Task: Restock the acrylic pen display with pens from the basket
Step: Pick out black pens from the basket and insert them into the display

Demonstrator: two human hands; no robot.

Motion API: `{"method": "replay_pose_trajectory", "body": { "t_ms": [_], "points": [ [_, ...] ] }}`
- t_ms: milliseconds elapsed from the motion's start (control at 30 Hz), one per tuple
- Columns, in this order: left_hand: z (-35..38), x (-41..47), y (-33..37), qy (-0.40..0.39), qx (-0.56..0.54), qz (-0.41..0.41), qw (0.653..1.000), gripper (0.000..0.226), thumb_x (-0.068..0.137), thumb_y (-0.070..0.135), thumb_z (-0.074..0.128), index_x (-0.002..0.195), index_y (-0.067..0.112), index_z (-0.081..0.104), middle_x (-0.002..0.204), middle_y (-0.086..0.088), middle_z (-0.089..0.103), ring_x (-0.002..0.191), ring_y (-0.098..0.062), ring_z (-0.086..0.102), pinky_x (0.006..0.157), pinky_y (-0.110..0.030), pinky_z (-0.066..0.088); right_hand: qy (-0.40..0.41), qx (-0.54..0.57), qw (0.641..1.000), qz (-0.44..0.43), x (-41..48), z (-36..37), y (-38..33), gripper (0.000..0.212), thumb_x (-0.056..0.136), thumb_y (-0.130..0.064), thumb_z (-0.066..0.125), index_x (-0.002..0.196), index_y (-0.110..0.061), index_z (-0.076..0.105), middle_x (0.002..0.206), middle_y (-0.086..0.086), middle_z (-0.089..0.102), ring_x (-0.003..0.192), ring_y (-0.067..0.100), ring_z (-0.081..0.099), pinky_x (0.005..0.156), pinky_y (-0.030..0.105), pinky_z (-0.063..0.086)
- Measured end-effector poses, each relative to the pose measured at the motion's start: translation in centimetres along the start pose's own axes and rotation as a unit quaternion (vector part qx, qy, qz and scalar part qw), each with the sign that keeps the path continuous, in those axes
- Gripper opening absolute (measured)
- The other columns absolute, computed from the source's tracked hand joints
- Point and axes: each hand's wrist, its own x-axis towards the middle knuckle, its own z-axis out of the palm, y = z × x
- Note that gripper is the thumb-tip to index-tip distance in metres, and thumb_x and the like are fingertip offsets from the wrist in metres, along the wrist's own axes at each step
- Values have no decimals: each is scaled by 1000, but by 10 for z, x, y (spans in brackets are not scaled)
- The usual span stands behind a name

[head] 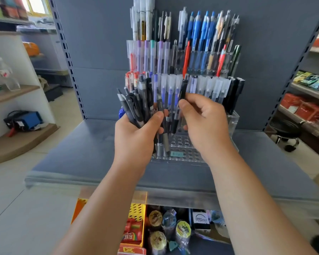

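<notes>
Step in hand, by the look: seating one black pen (183, 89) in the acrylic pen display (232, 122), centre of frame.

Right hand (206, 124) at centre-right, fingers (185, 106) pinching that single pen low on the barrel. Clip end up, in front of the capped gel pens (206, 87) of the middle tier; tip end hidden behind the hand.

Left hand (136, 133) at centre-left, fingers (157, 116) curled round a bundle of black pens (136, 105) fanned upward. Stock ready, count unclear.

Display on the blue-grey shelf (81, 153). Back tiers packed; front tiers w/ many empty holes (184, 142) at lower centre, just below both hands. A few dark pens already seated at the left end of those rows.

Basket not surely in view. Yellow perforated bin (137, 208) at bottom centre, under the shelf, poss. it — cannot tell.

To do it well:
- Turn the pen vertical, tip down, before lowering.
- Aim for the nearest free hole beside the seated dark pens, to keep like w/ like.
- Lower straight, no forcing; let go only once bottomed out.
- Keep the left bundle off the standing rows — a nudge prob. enough to tilt neighbours.
- Mind clips snagging adjacent caps.
- Hold the bundle firmly but loose enough to draw the next pen out one at a time.
</notes>
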Motion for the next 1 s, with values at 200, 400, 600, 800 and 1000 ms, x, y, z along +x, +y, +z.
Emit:
{"method": "replay_pose_trajectory", "body": {
  "t_ms": [200, 400, 600, 800, 1000],
  "points": [
    [2, 10, -1, -20, -5, 8, 1000, 10, 94, 8, 64, 96, 8, 73, 79, 5, 77, 58, -3, 60, 56, -17, 48, -4, -33, 999, 2, 6, 0, 16, 25, 100, -29, 58, 120, -21, 69, 101, -10, 70, 94, 10, 67, 86, 45, 58],
    [-3, 8, -6, 3, 7, 3, 1000, 14, 94, 10, 64, 89, 18, 74, 83, 5, 78, 58, -7, 59, 56, -23, 49, -39, -90, 995, -15, 5, 0, 26, 29, 99, -29, 59, 125, -18, 67, 101, -12, 68, 89, 2, 61, 79, 12, 46],
    [-2, 7, -2, -1, -6, -19, 1000, 9, 94, 10, 65, 95, 13, 73, 85, 5, 78, 56, -4, 60, 56, -19, 49, -14, -108, 994, -21, 5, 6, 31, 25, 100, -29, 57, 116, -15, 71, 92, -7, 67, 82, 8, 59, 72, 21, 42],
    [-1, 3, -2, -21, 3, -16, 1000, 13, 94, 10, 65, 90, 19, 73, 86, 4, 78, 56, -5, 60, 56, -20, 50, 15, -123, 992, -19, 4, 9, 33, 16, 99, -27, 59, 94, -16, 69, 66, -13, 56, 56, 2, 49, 50, 12, 34],
    [-2, 3, 2, -20, 16, -19, 999, 17, 92, 10, 67, 84, 23, 73, 85, 1, 78, 58, -7, 61, 58, -22, 49, 15, -133, 991, 9, -5, 13, 35, 15, 97, -27, 62, 91, -19, 72, 66, -7, 64, 53, 4, 54, 50, 23, 43]
  ]
}}
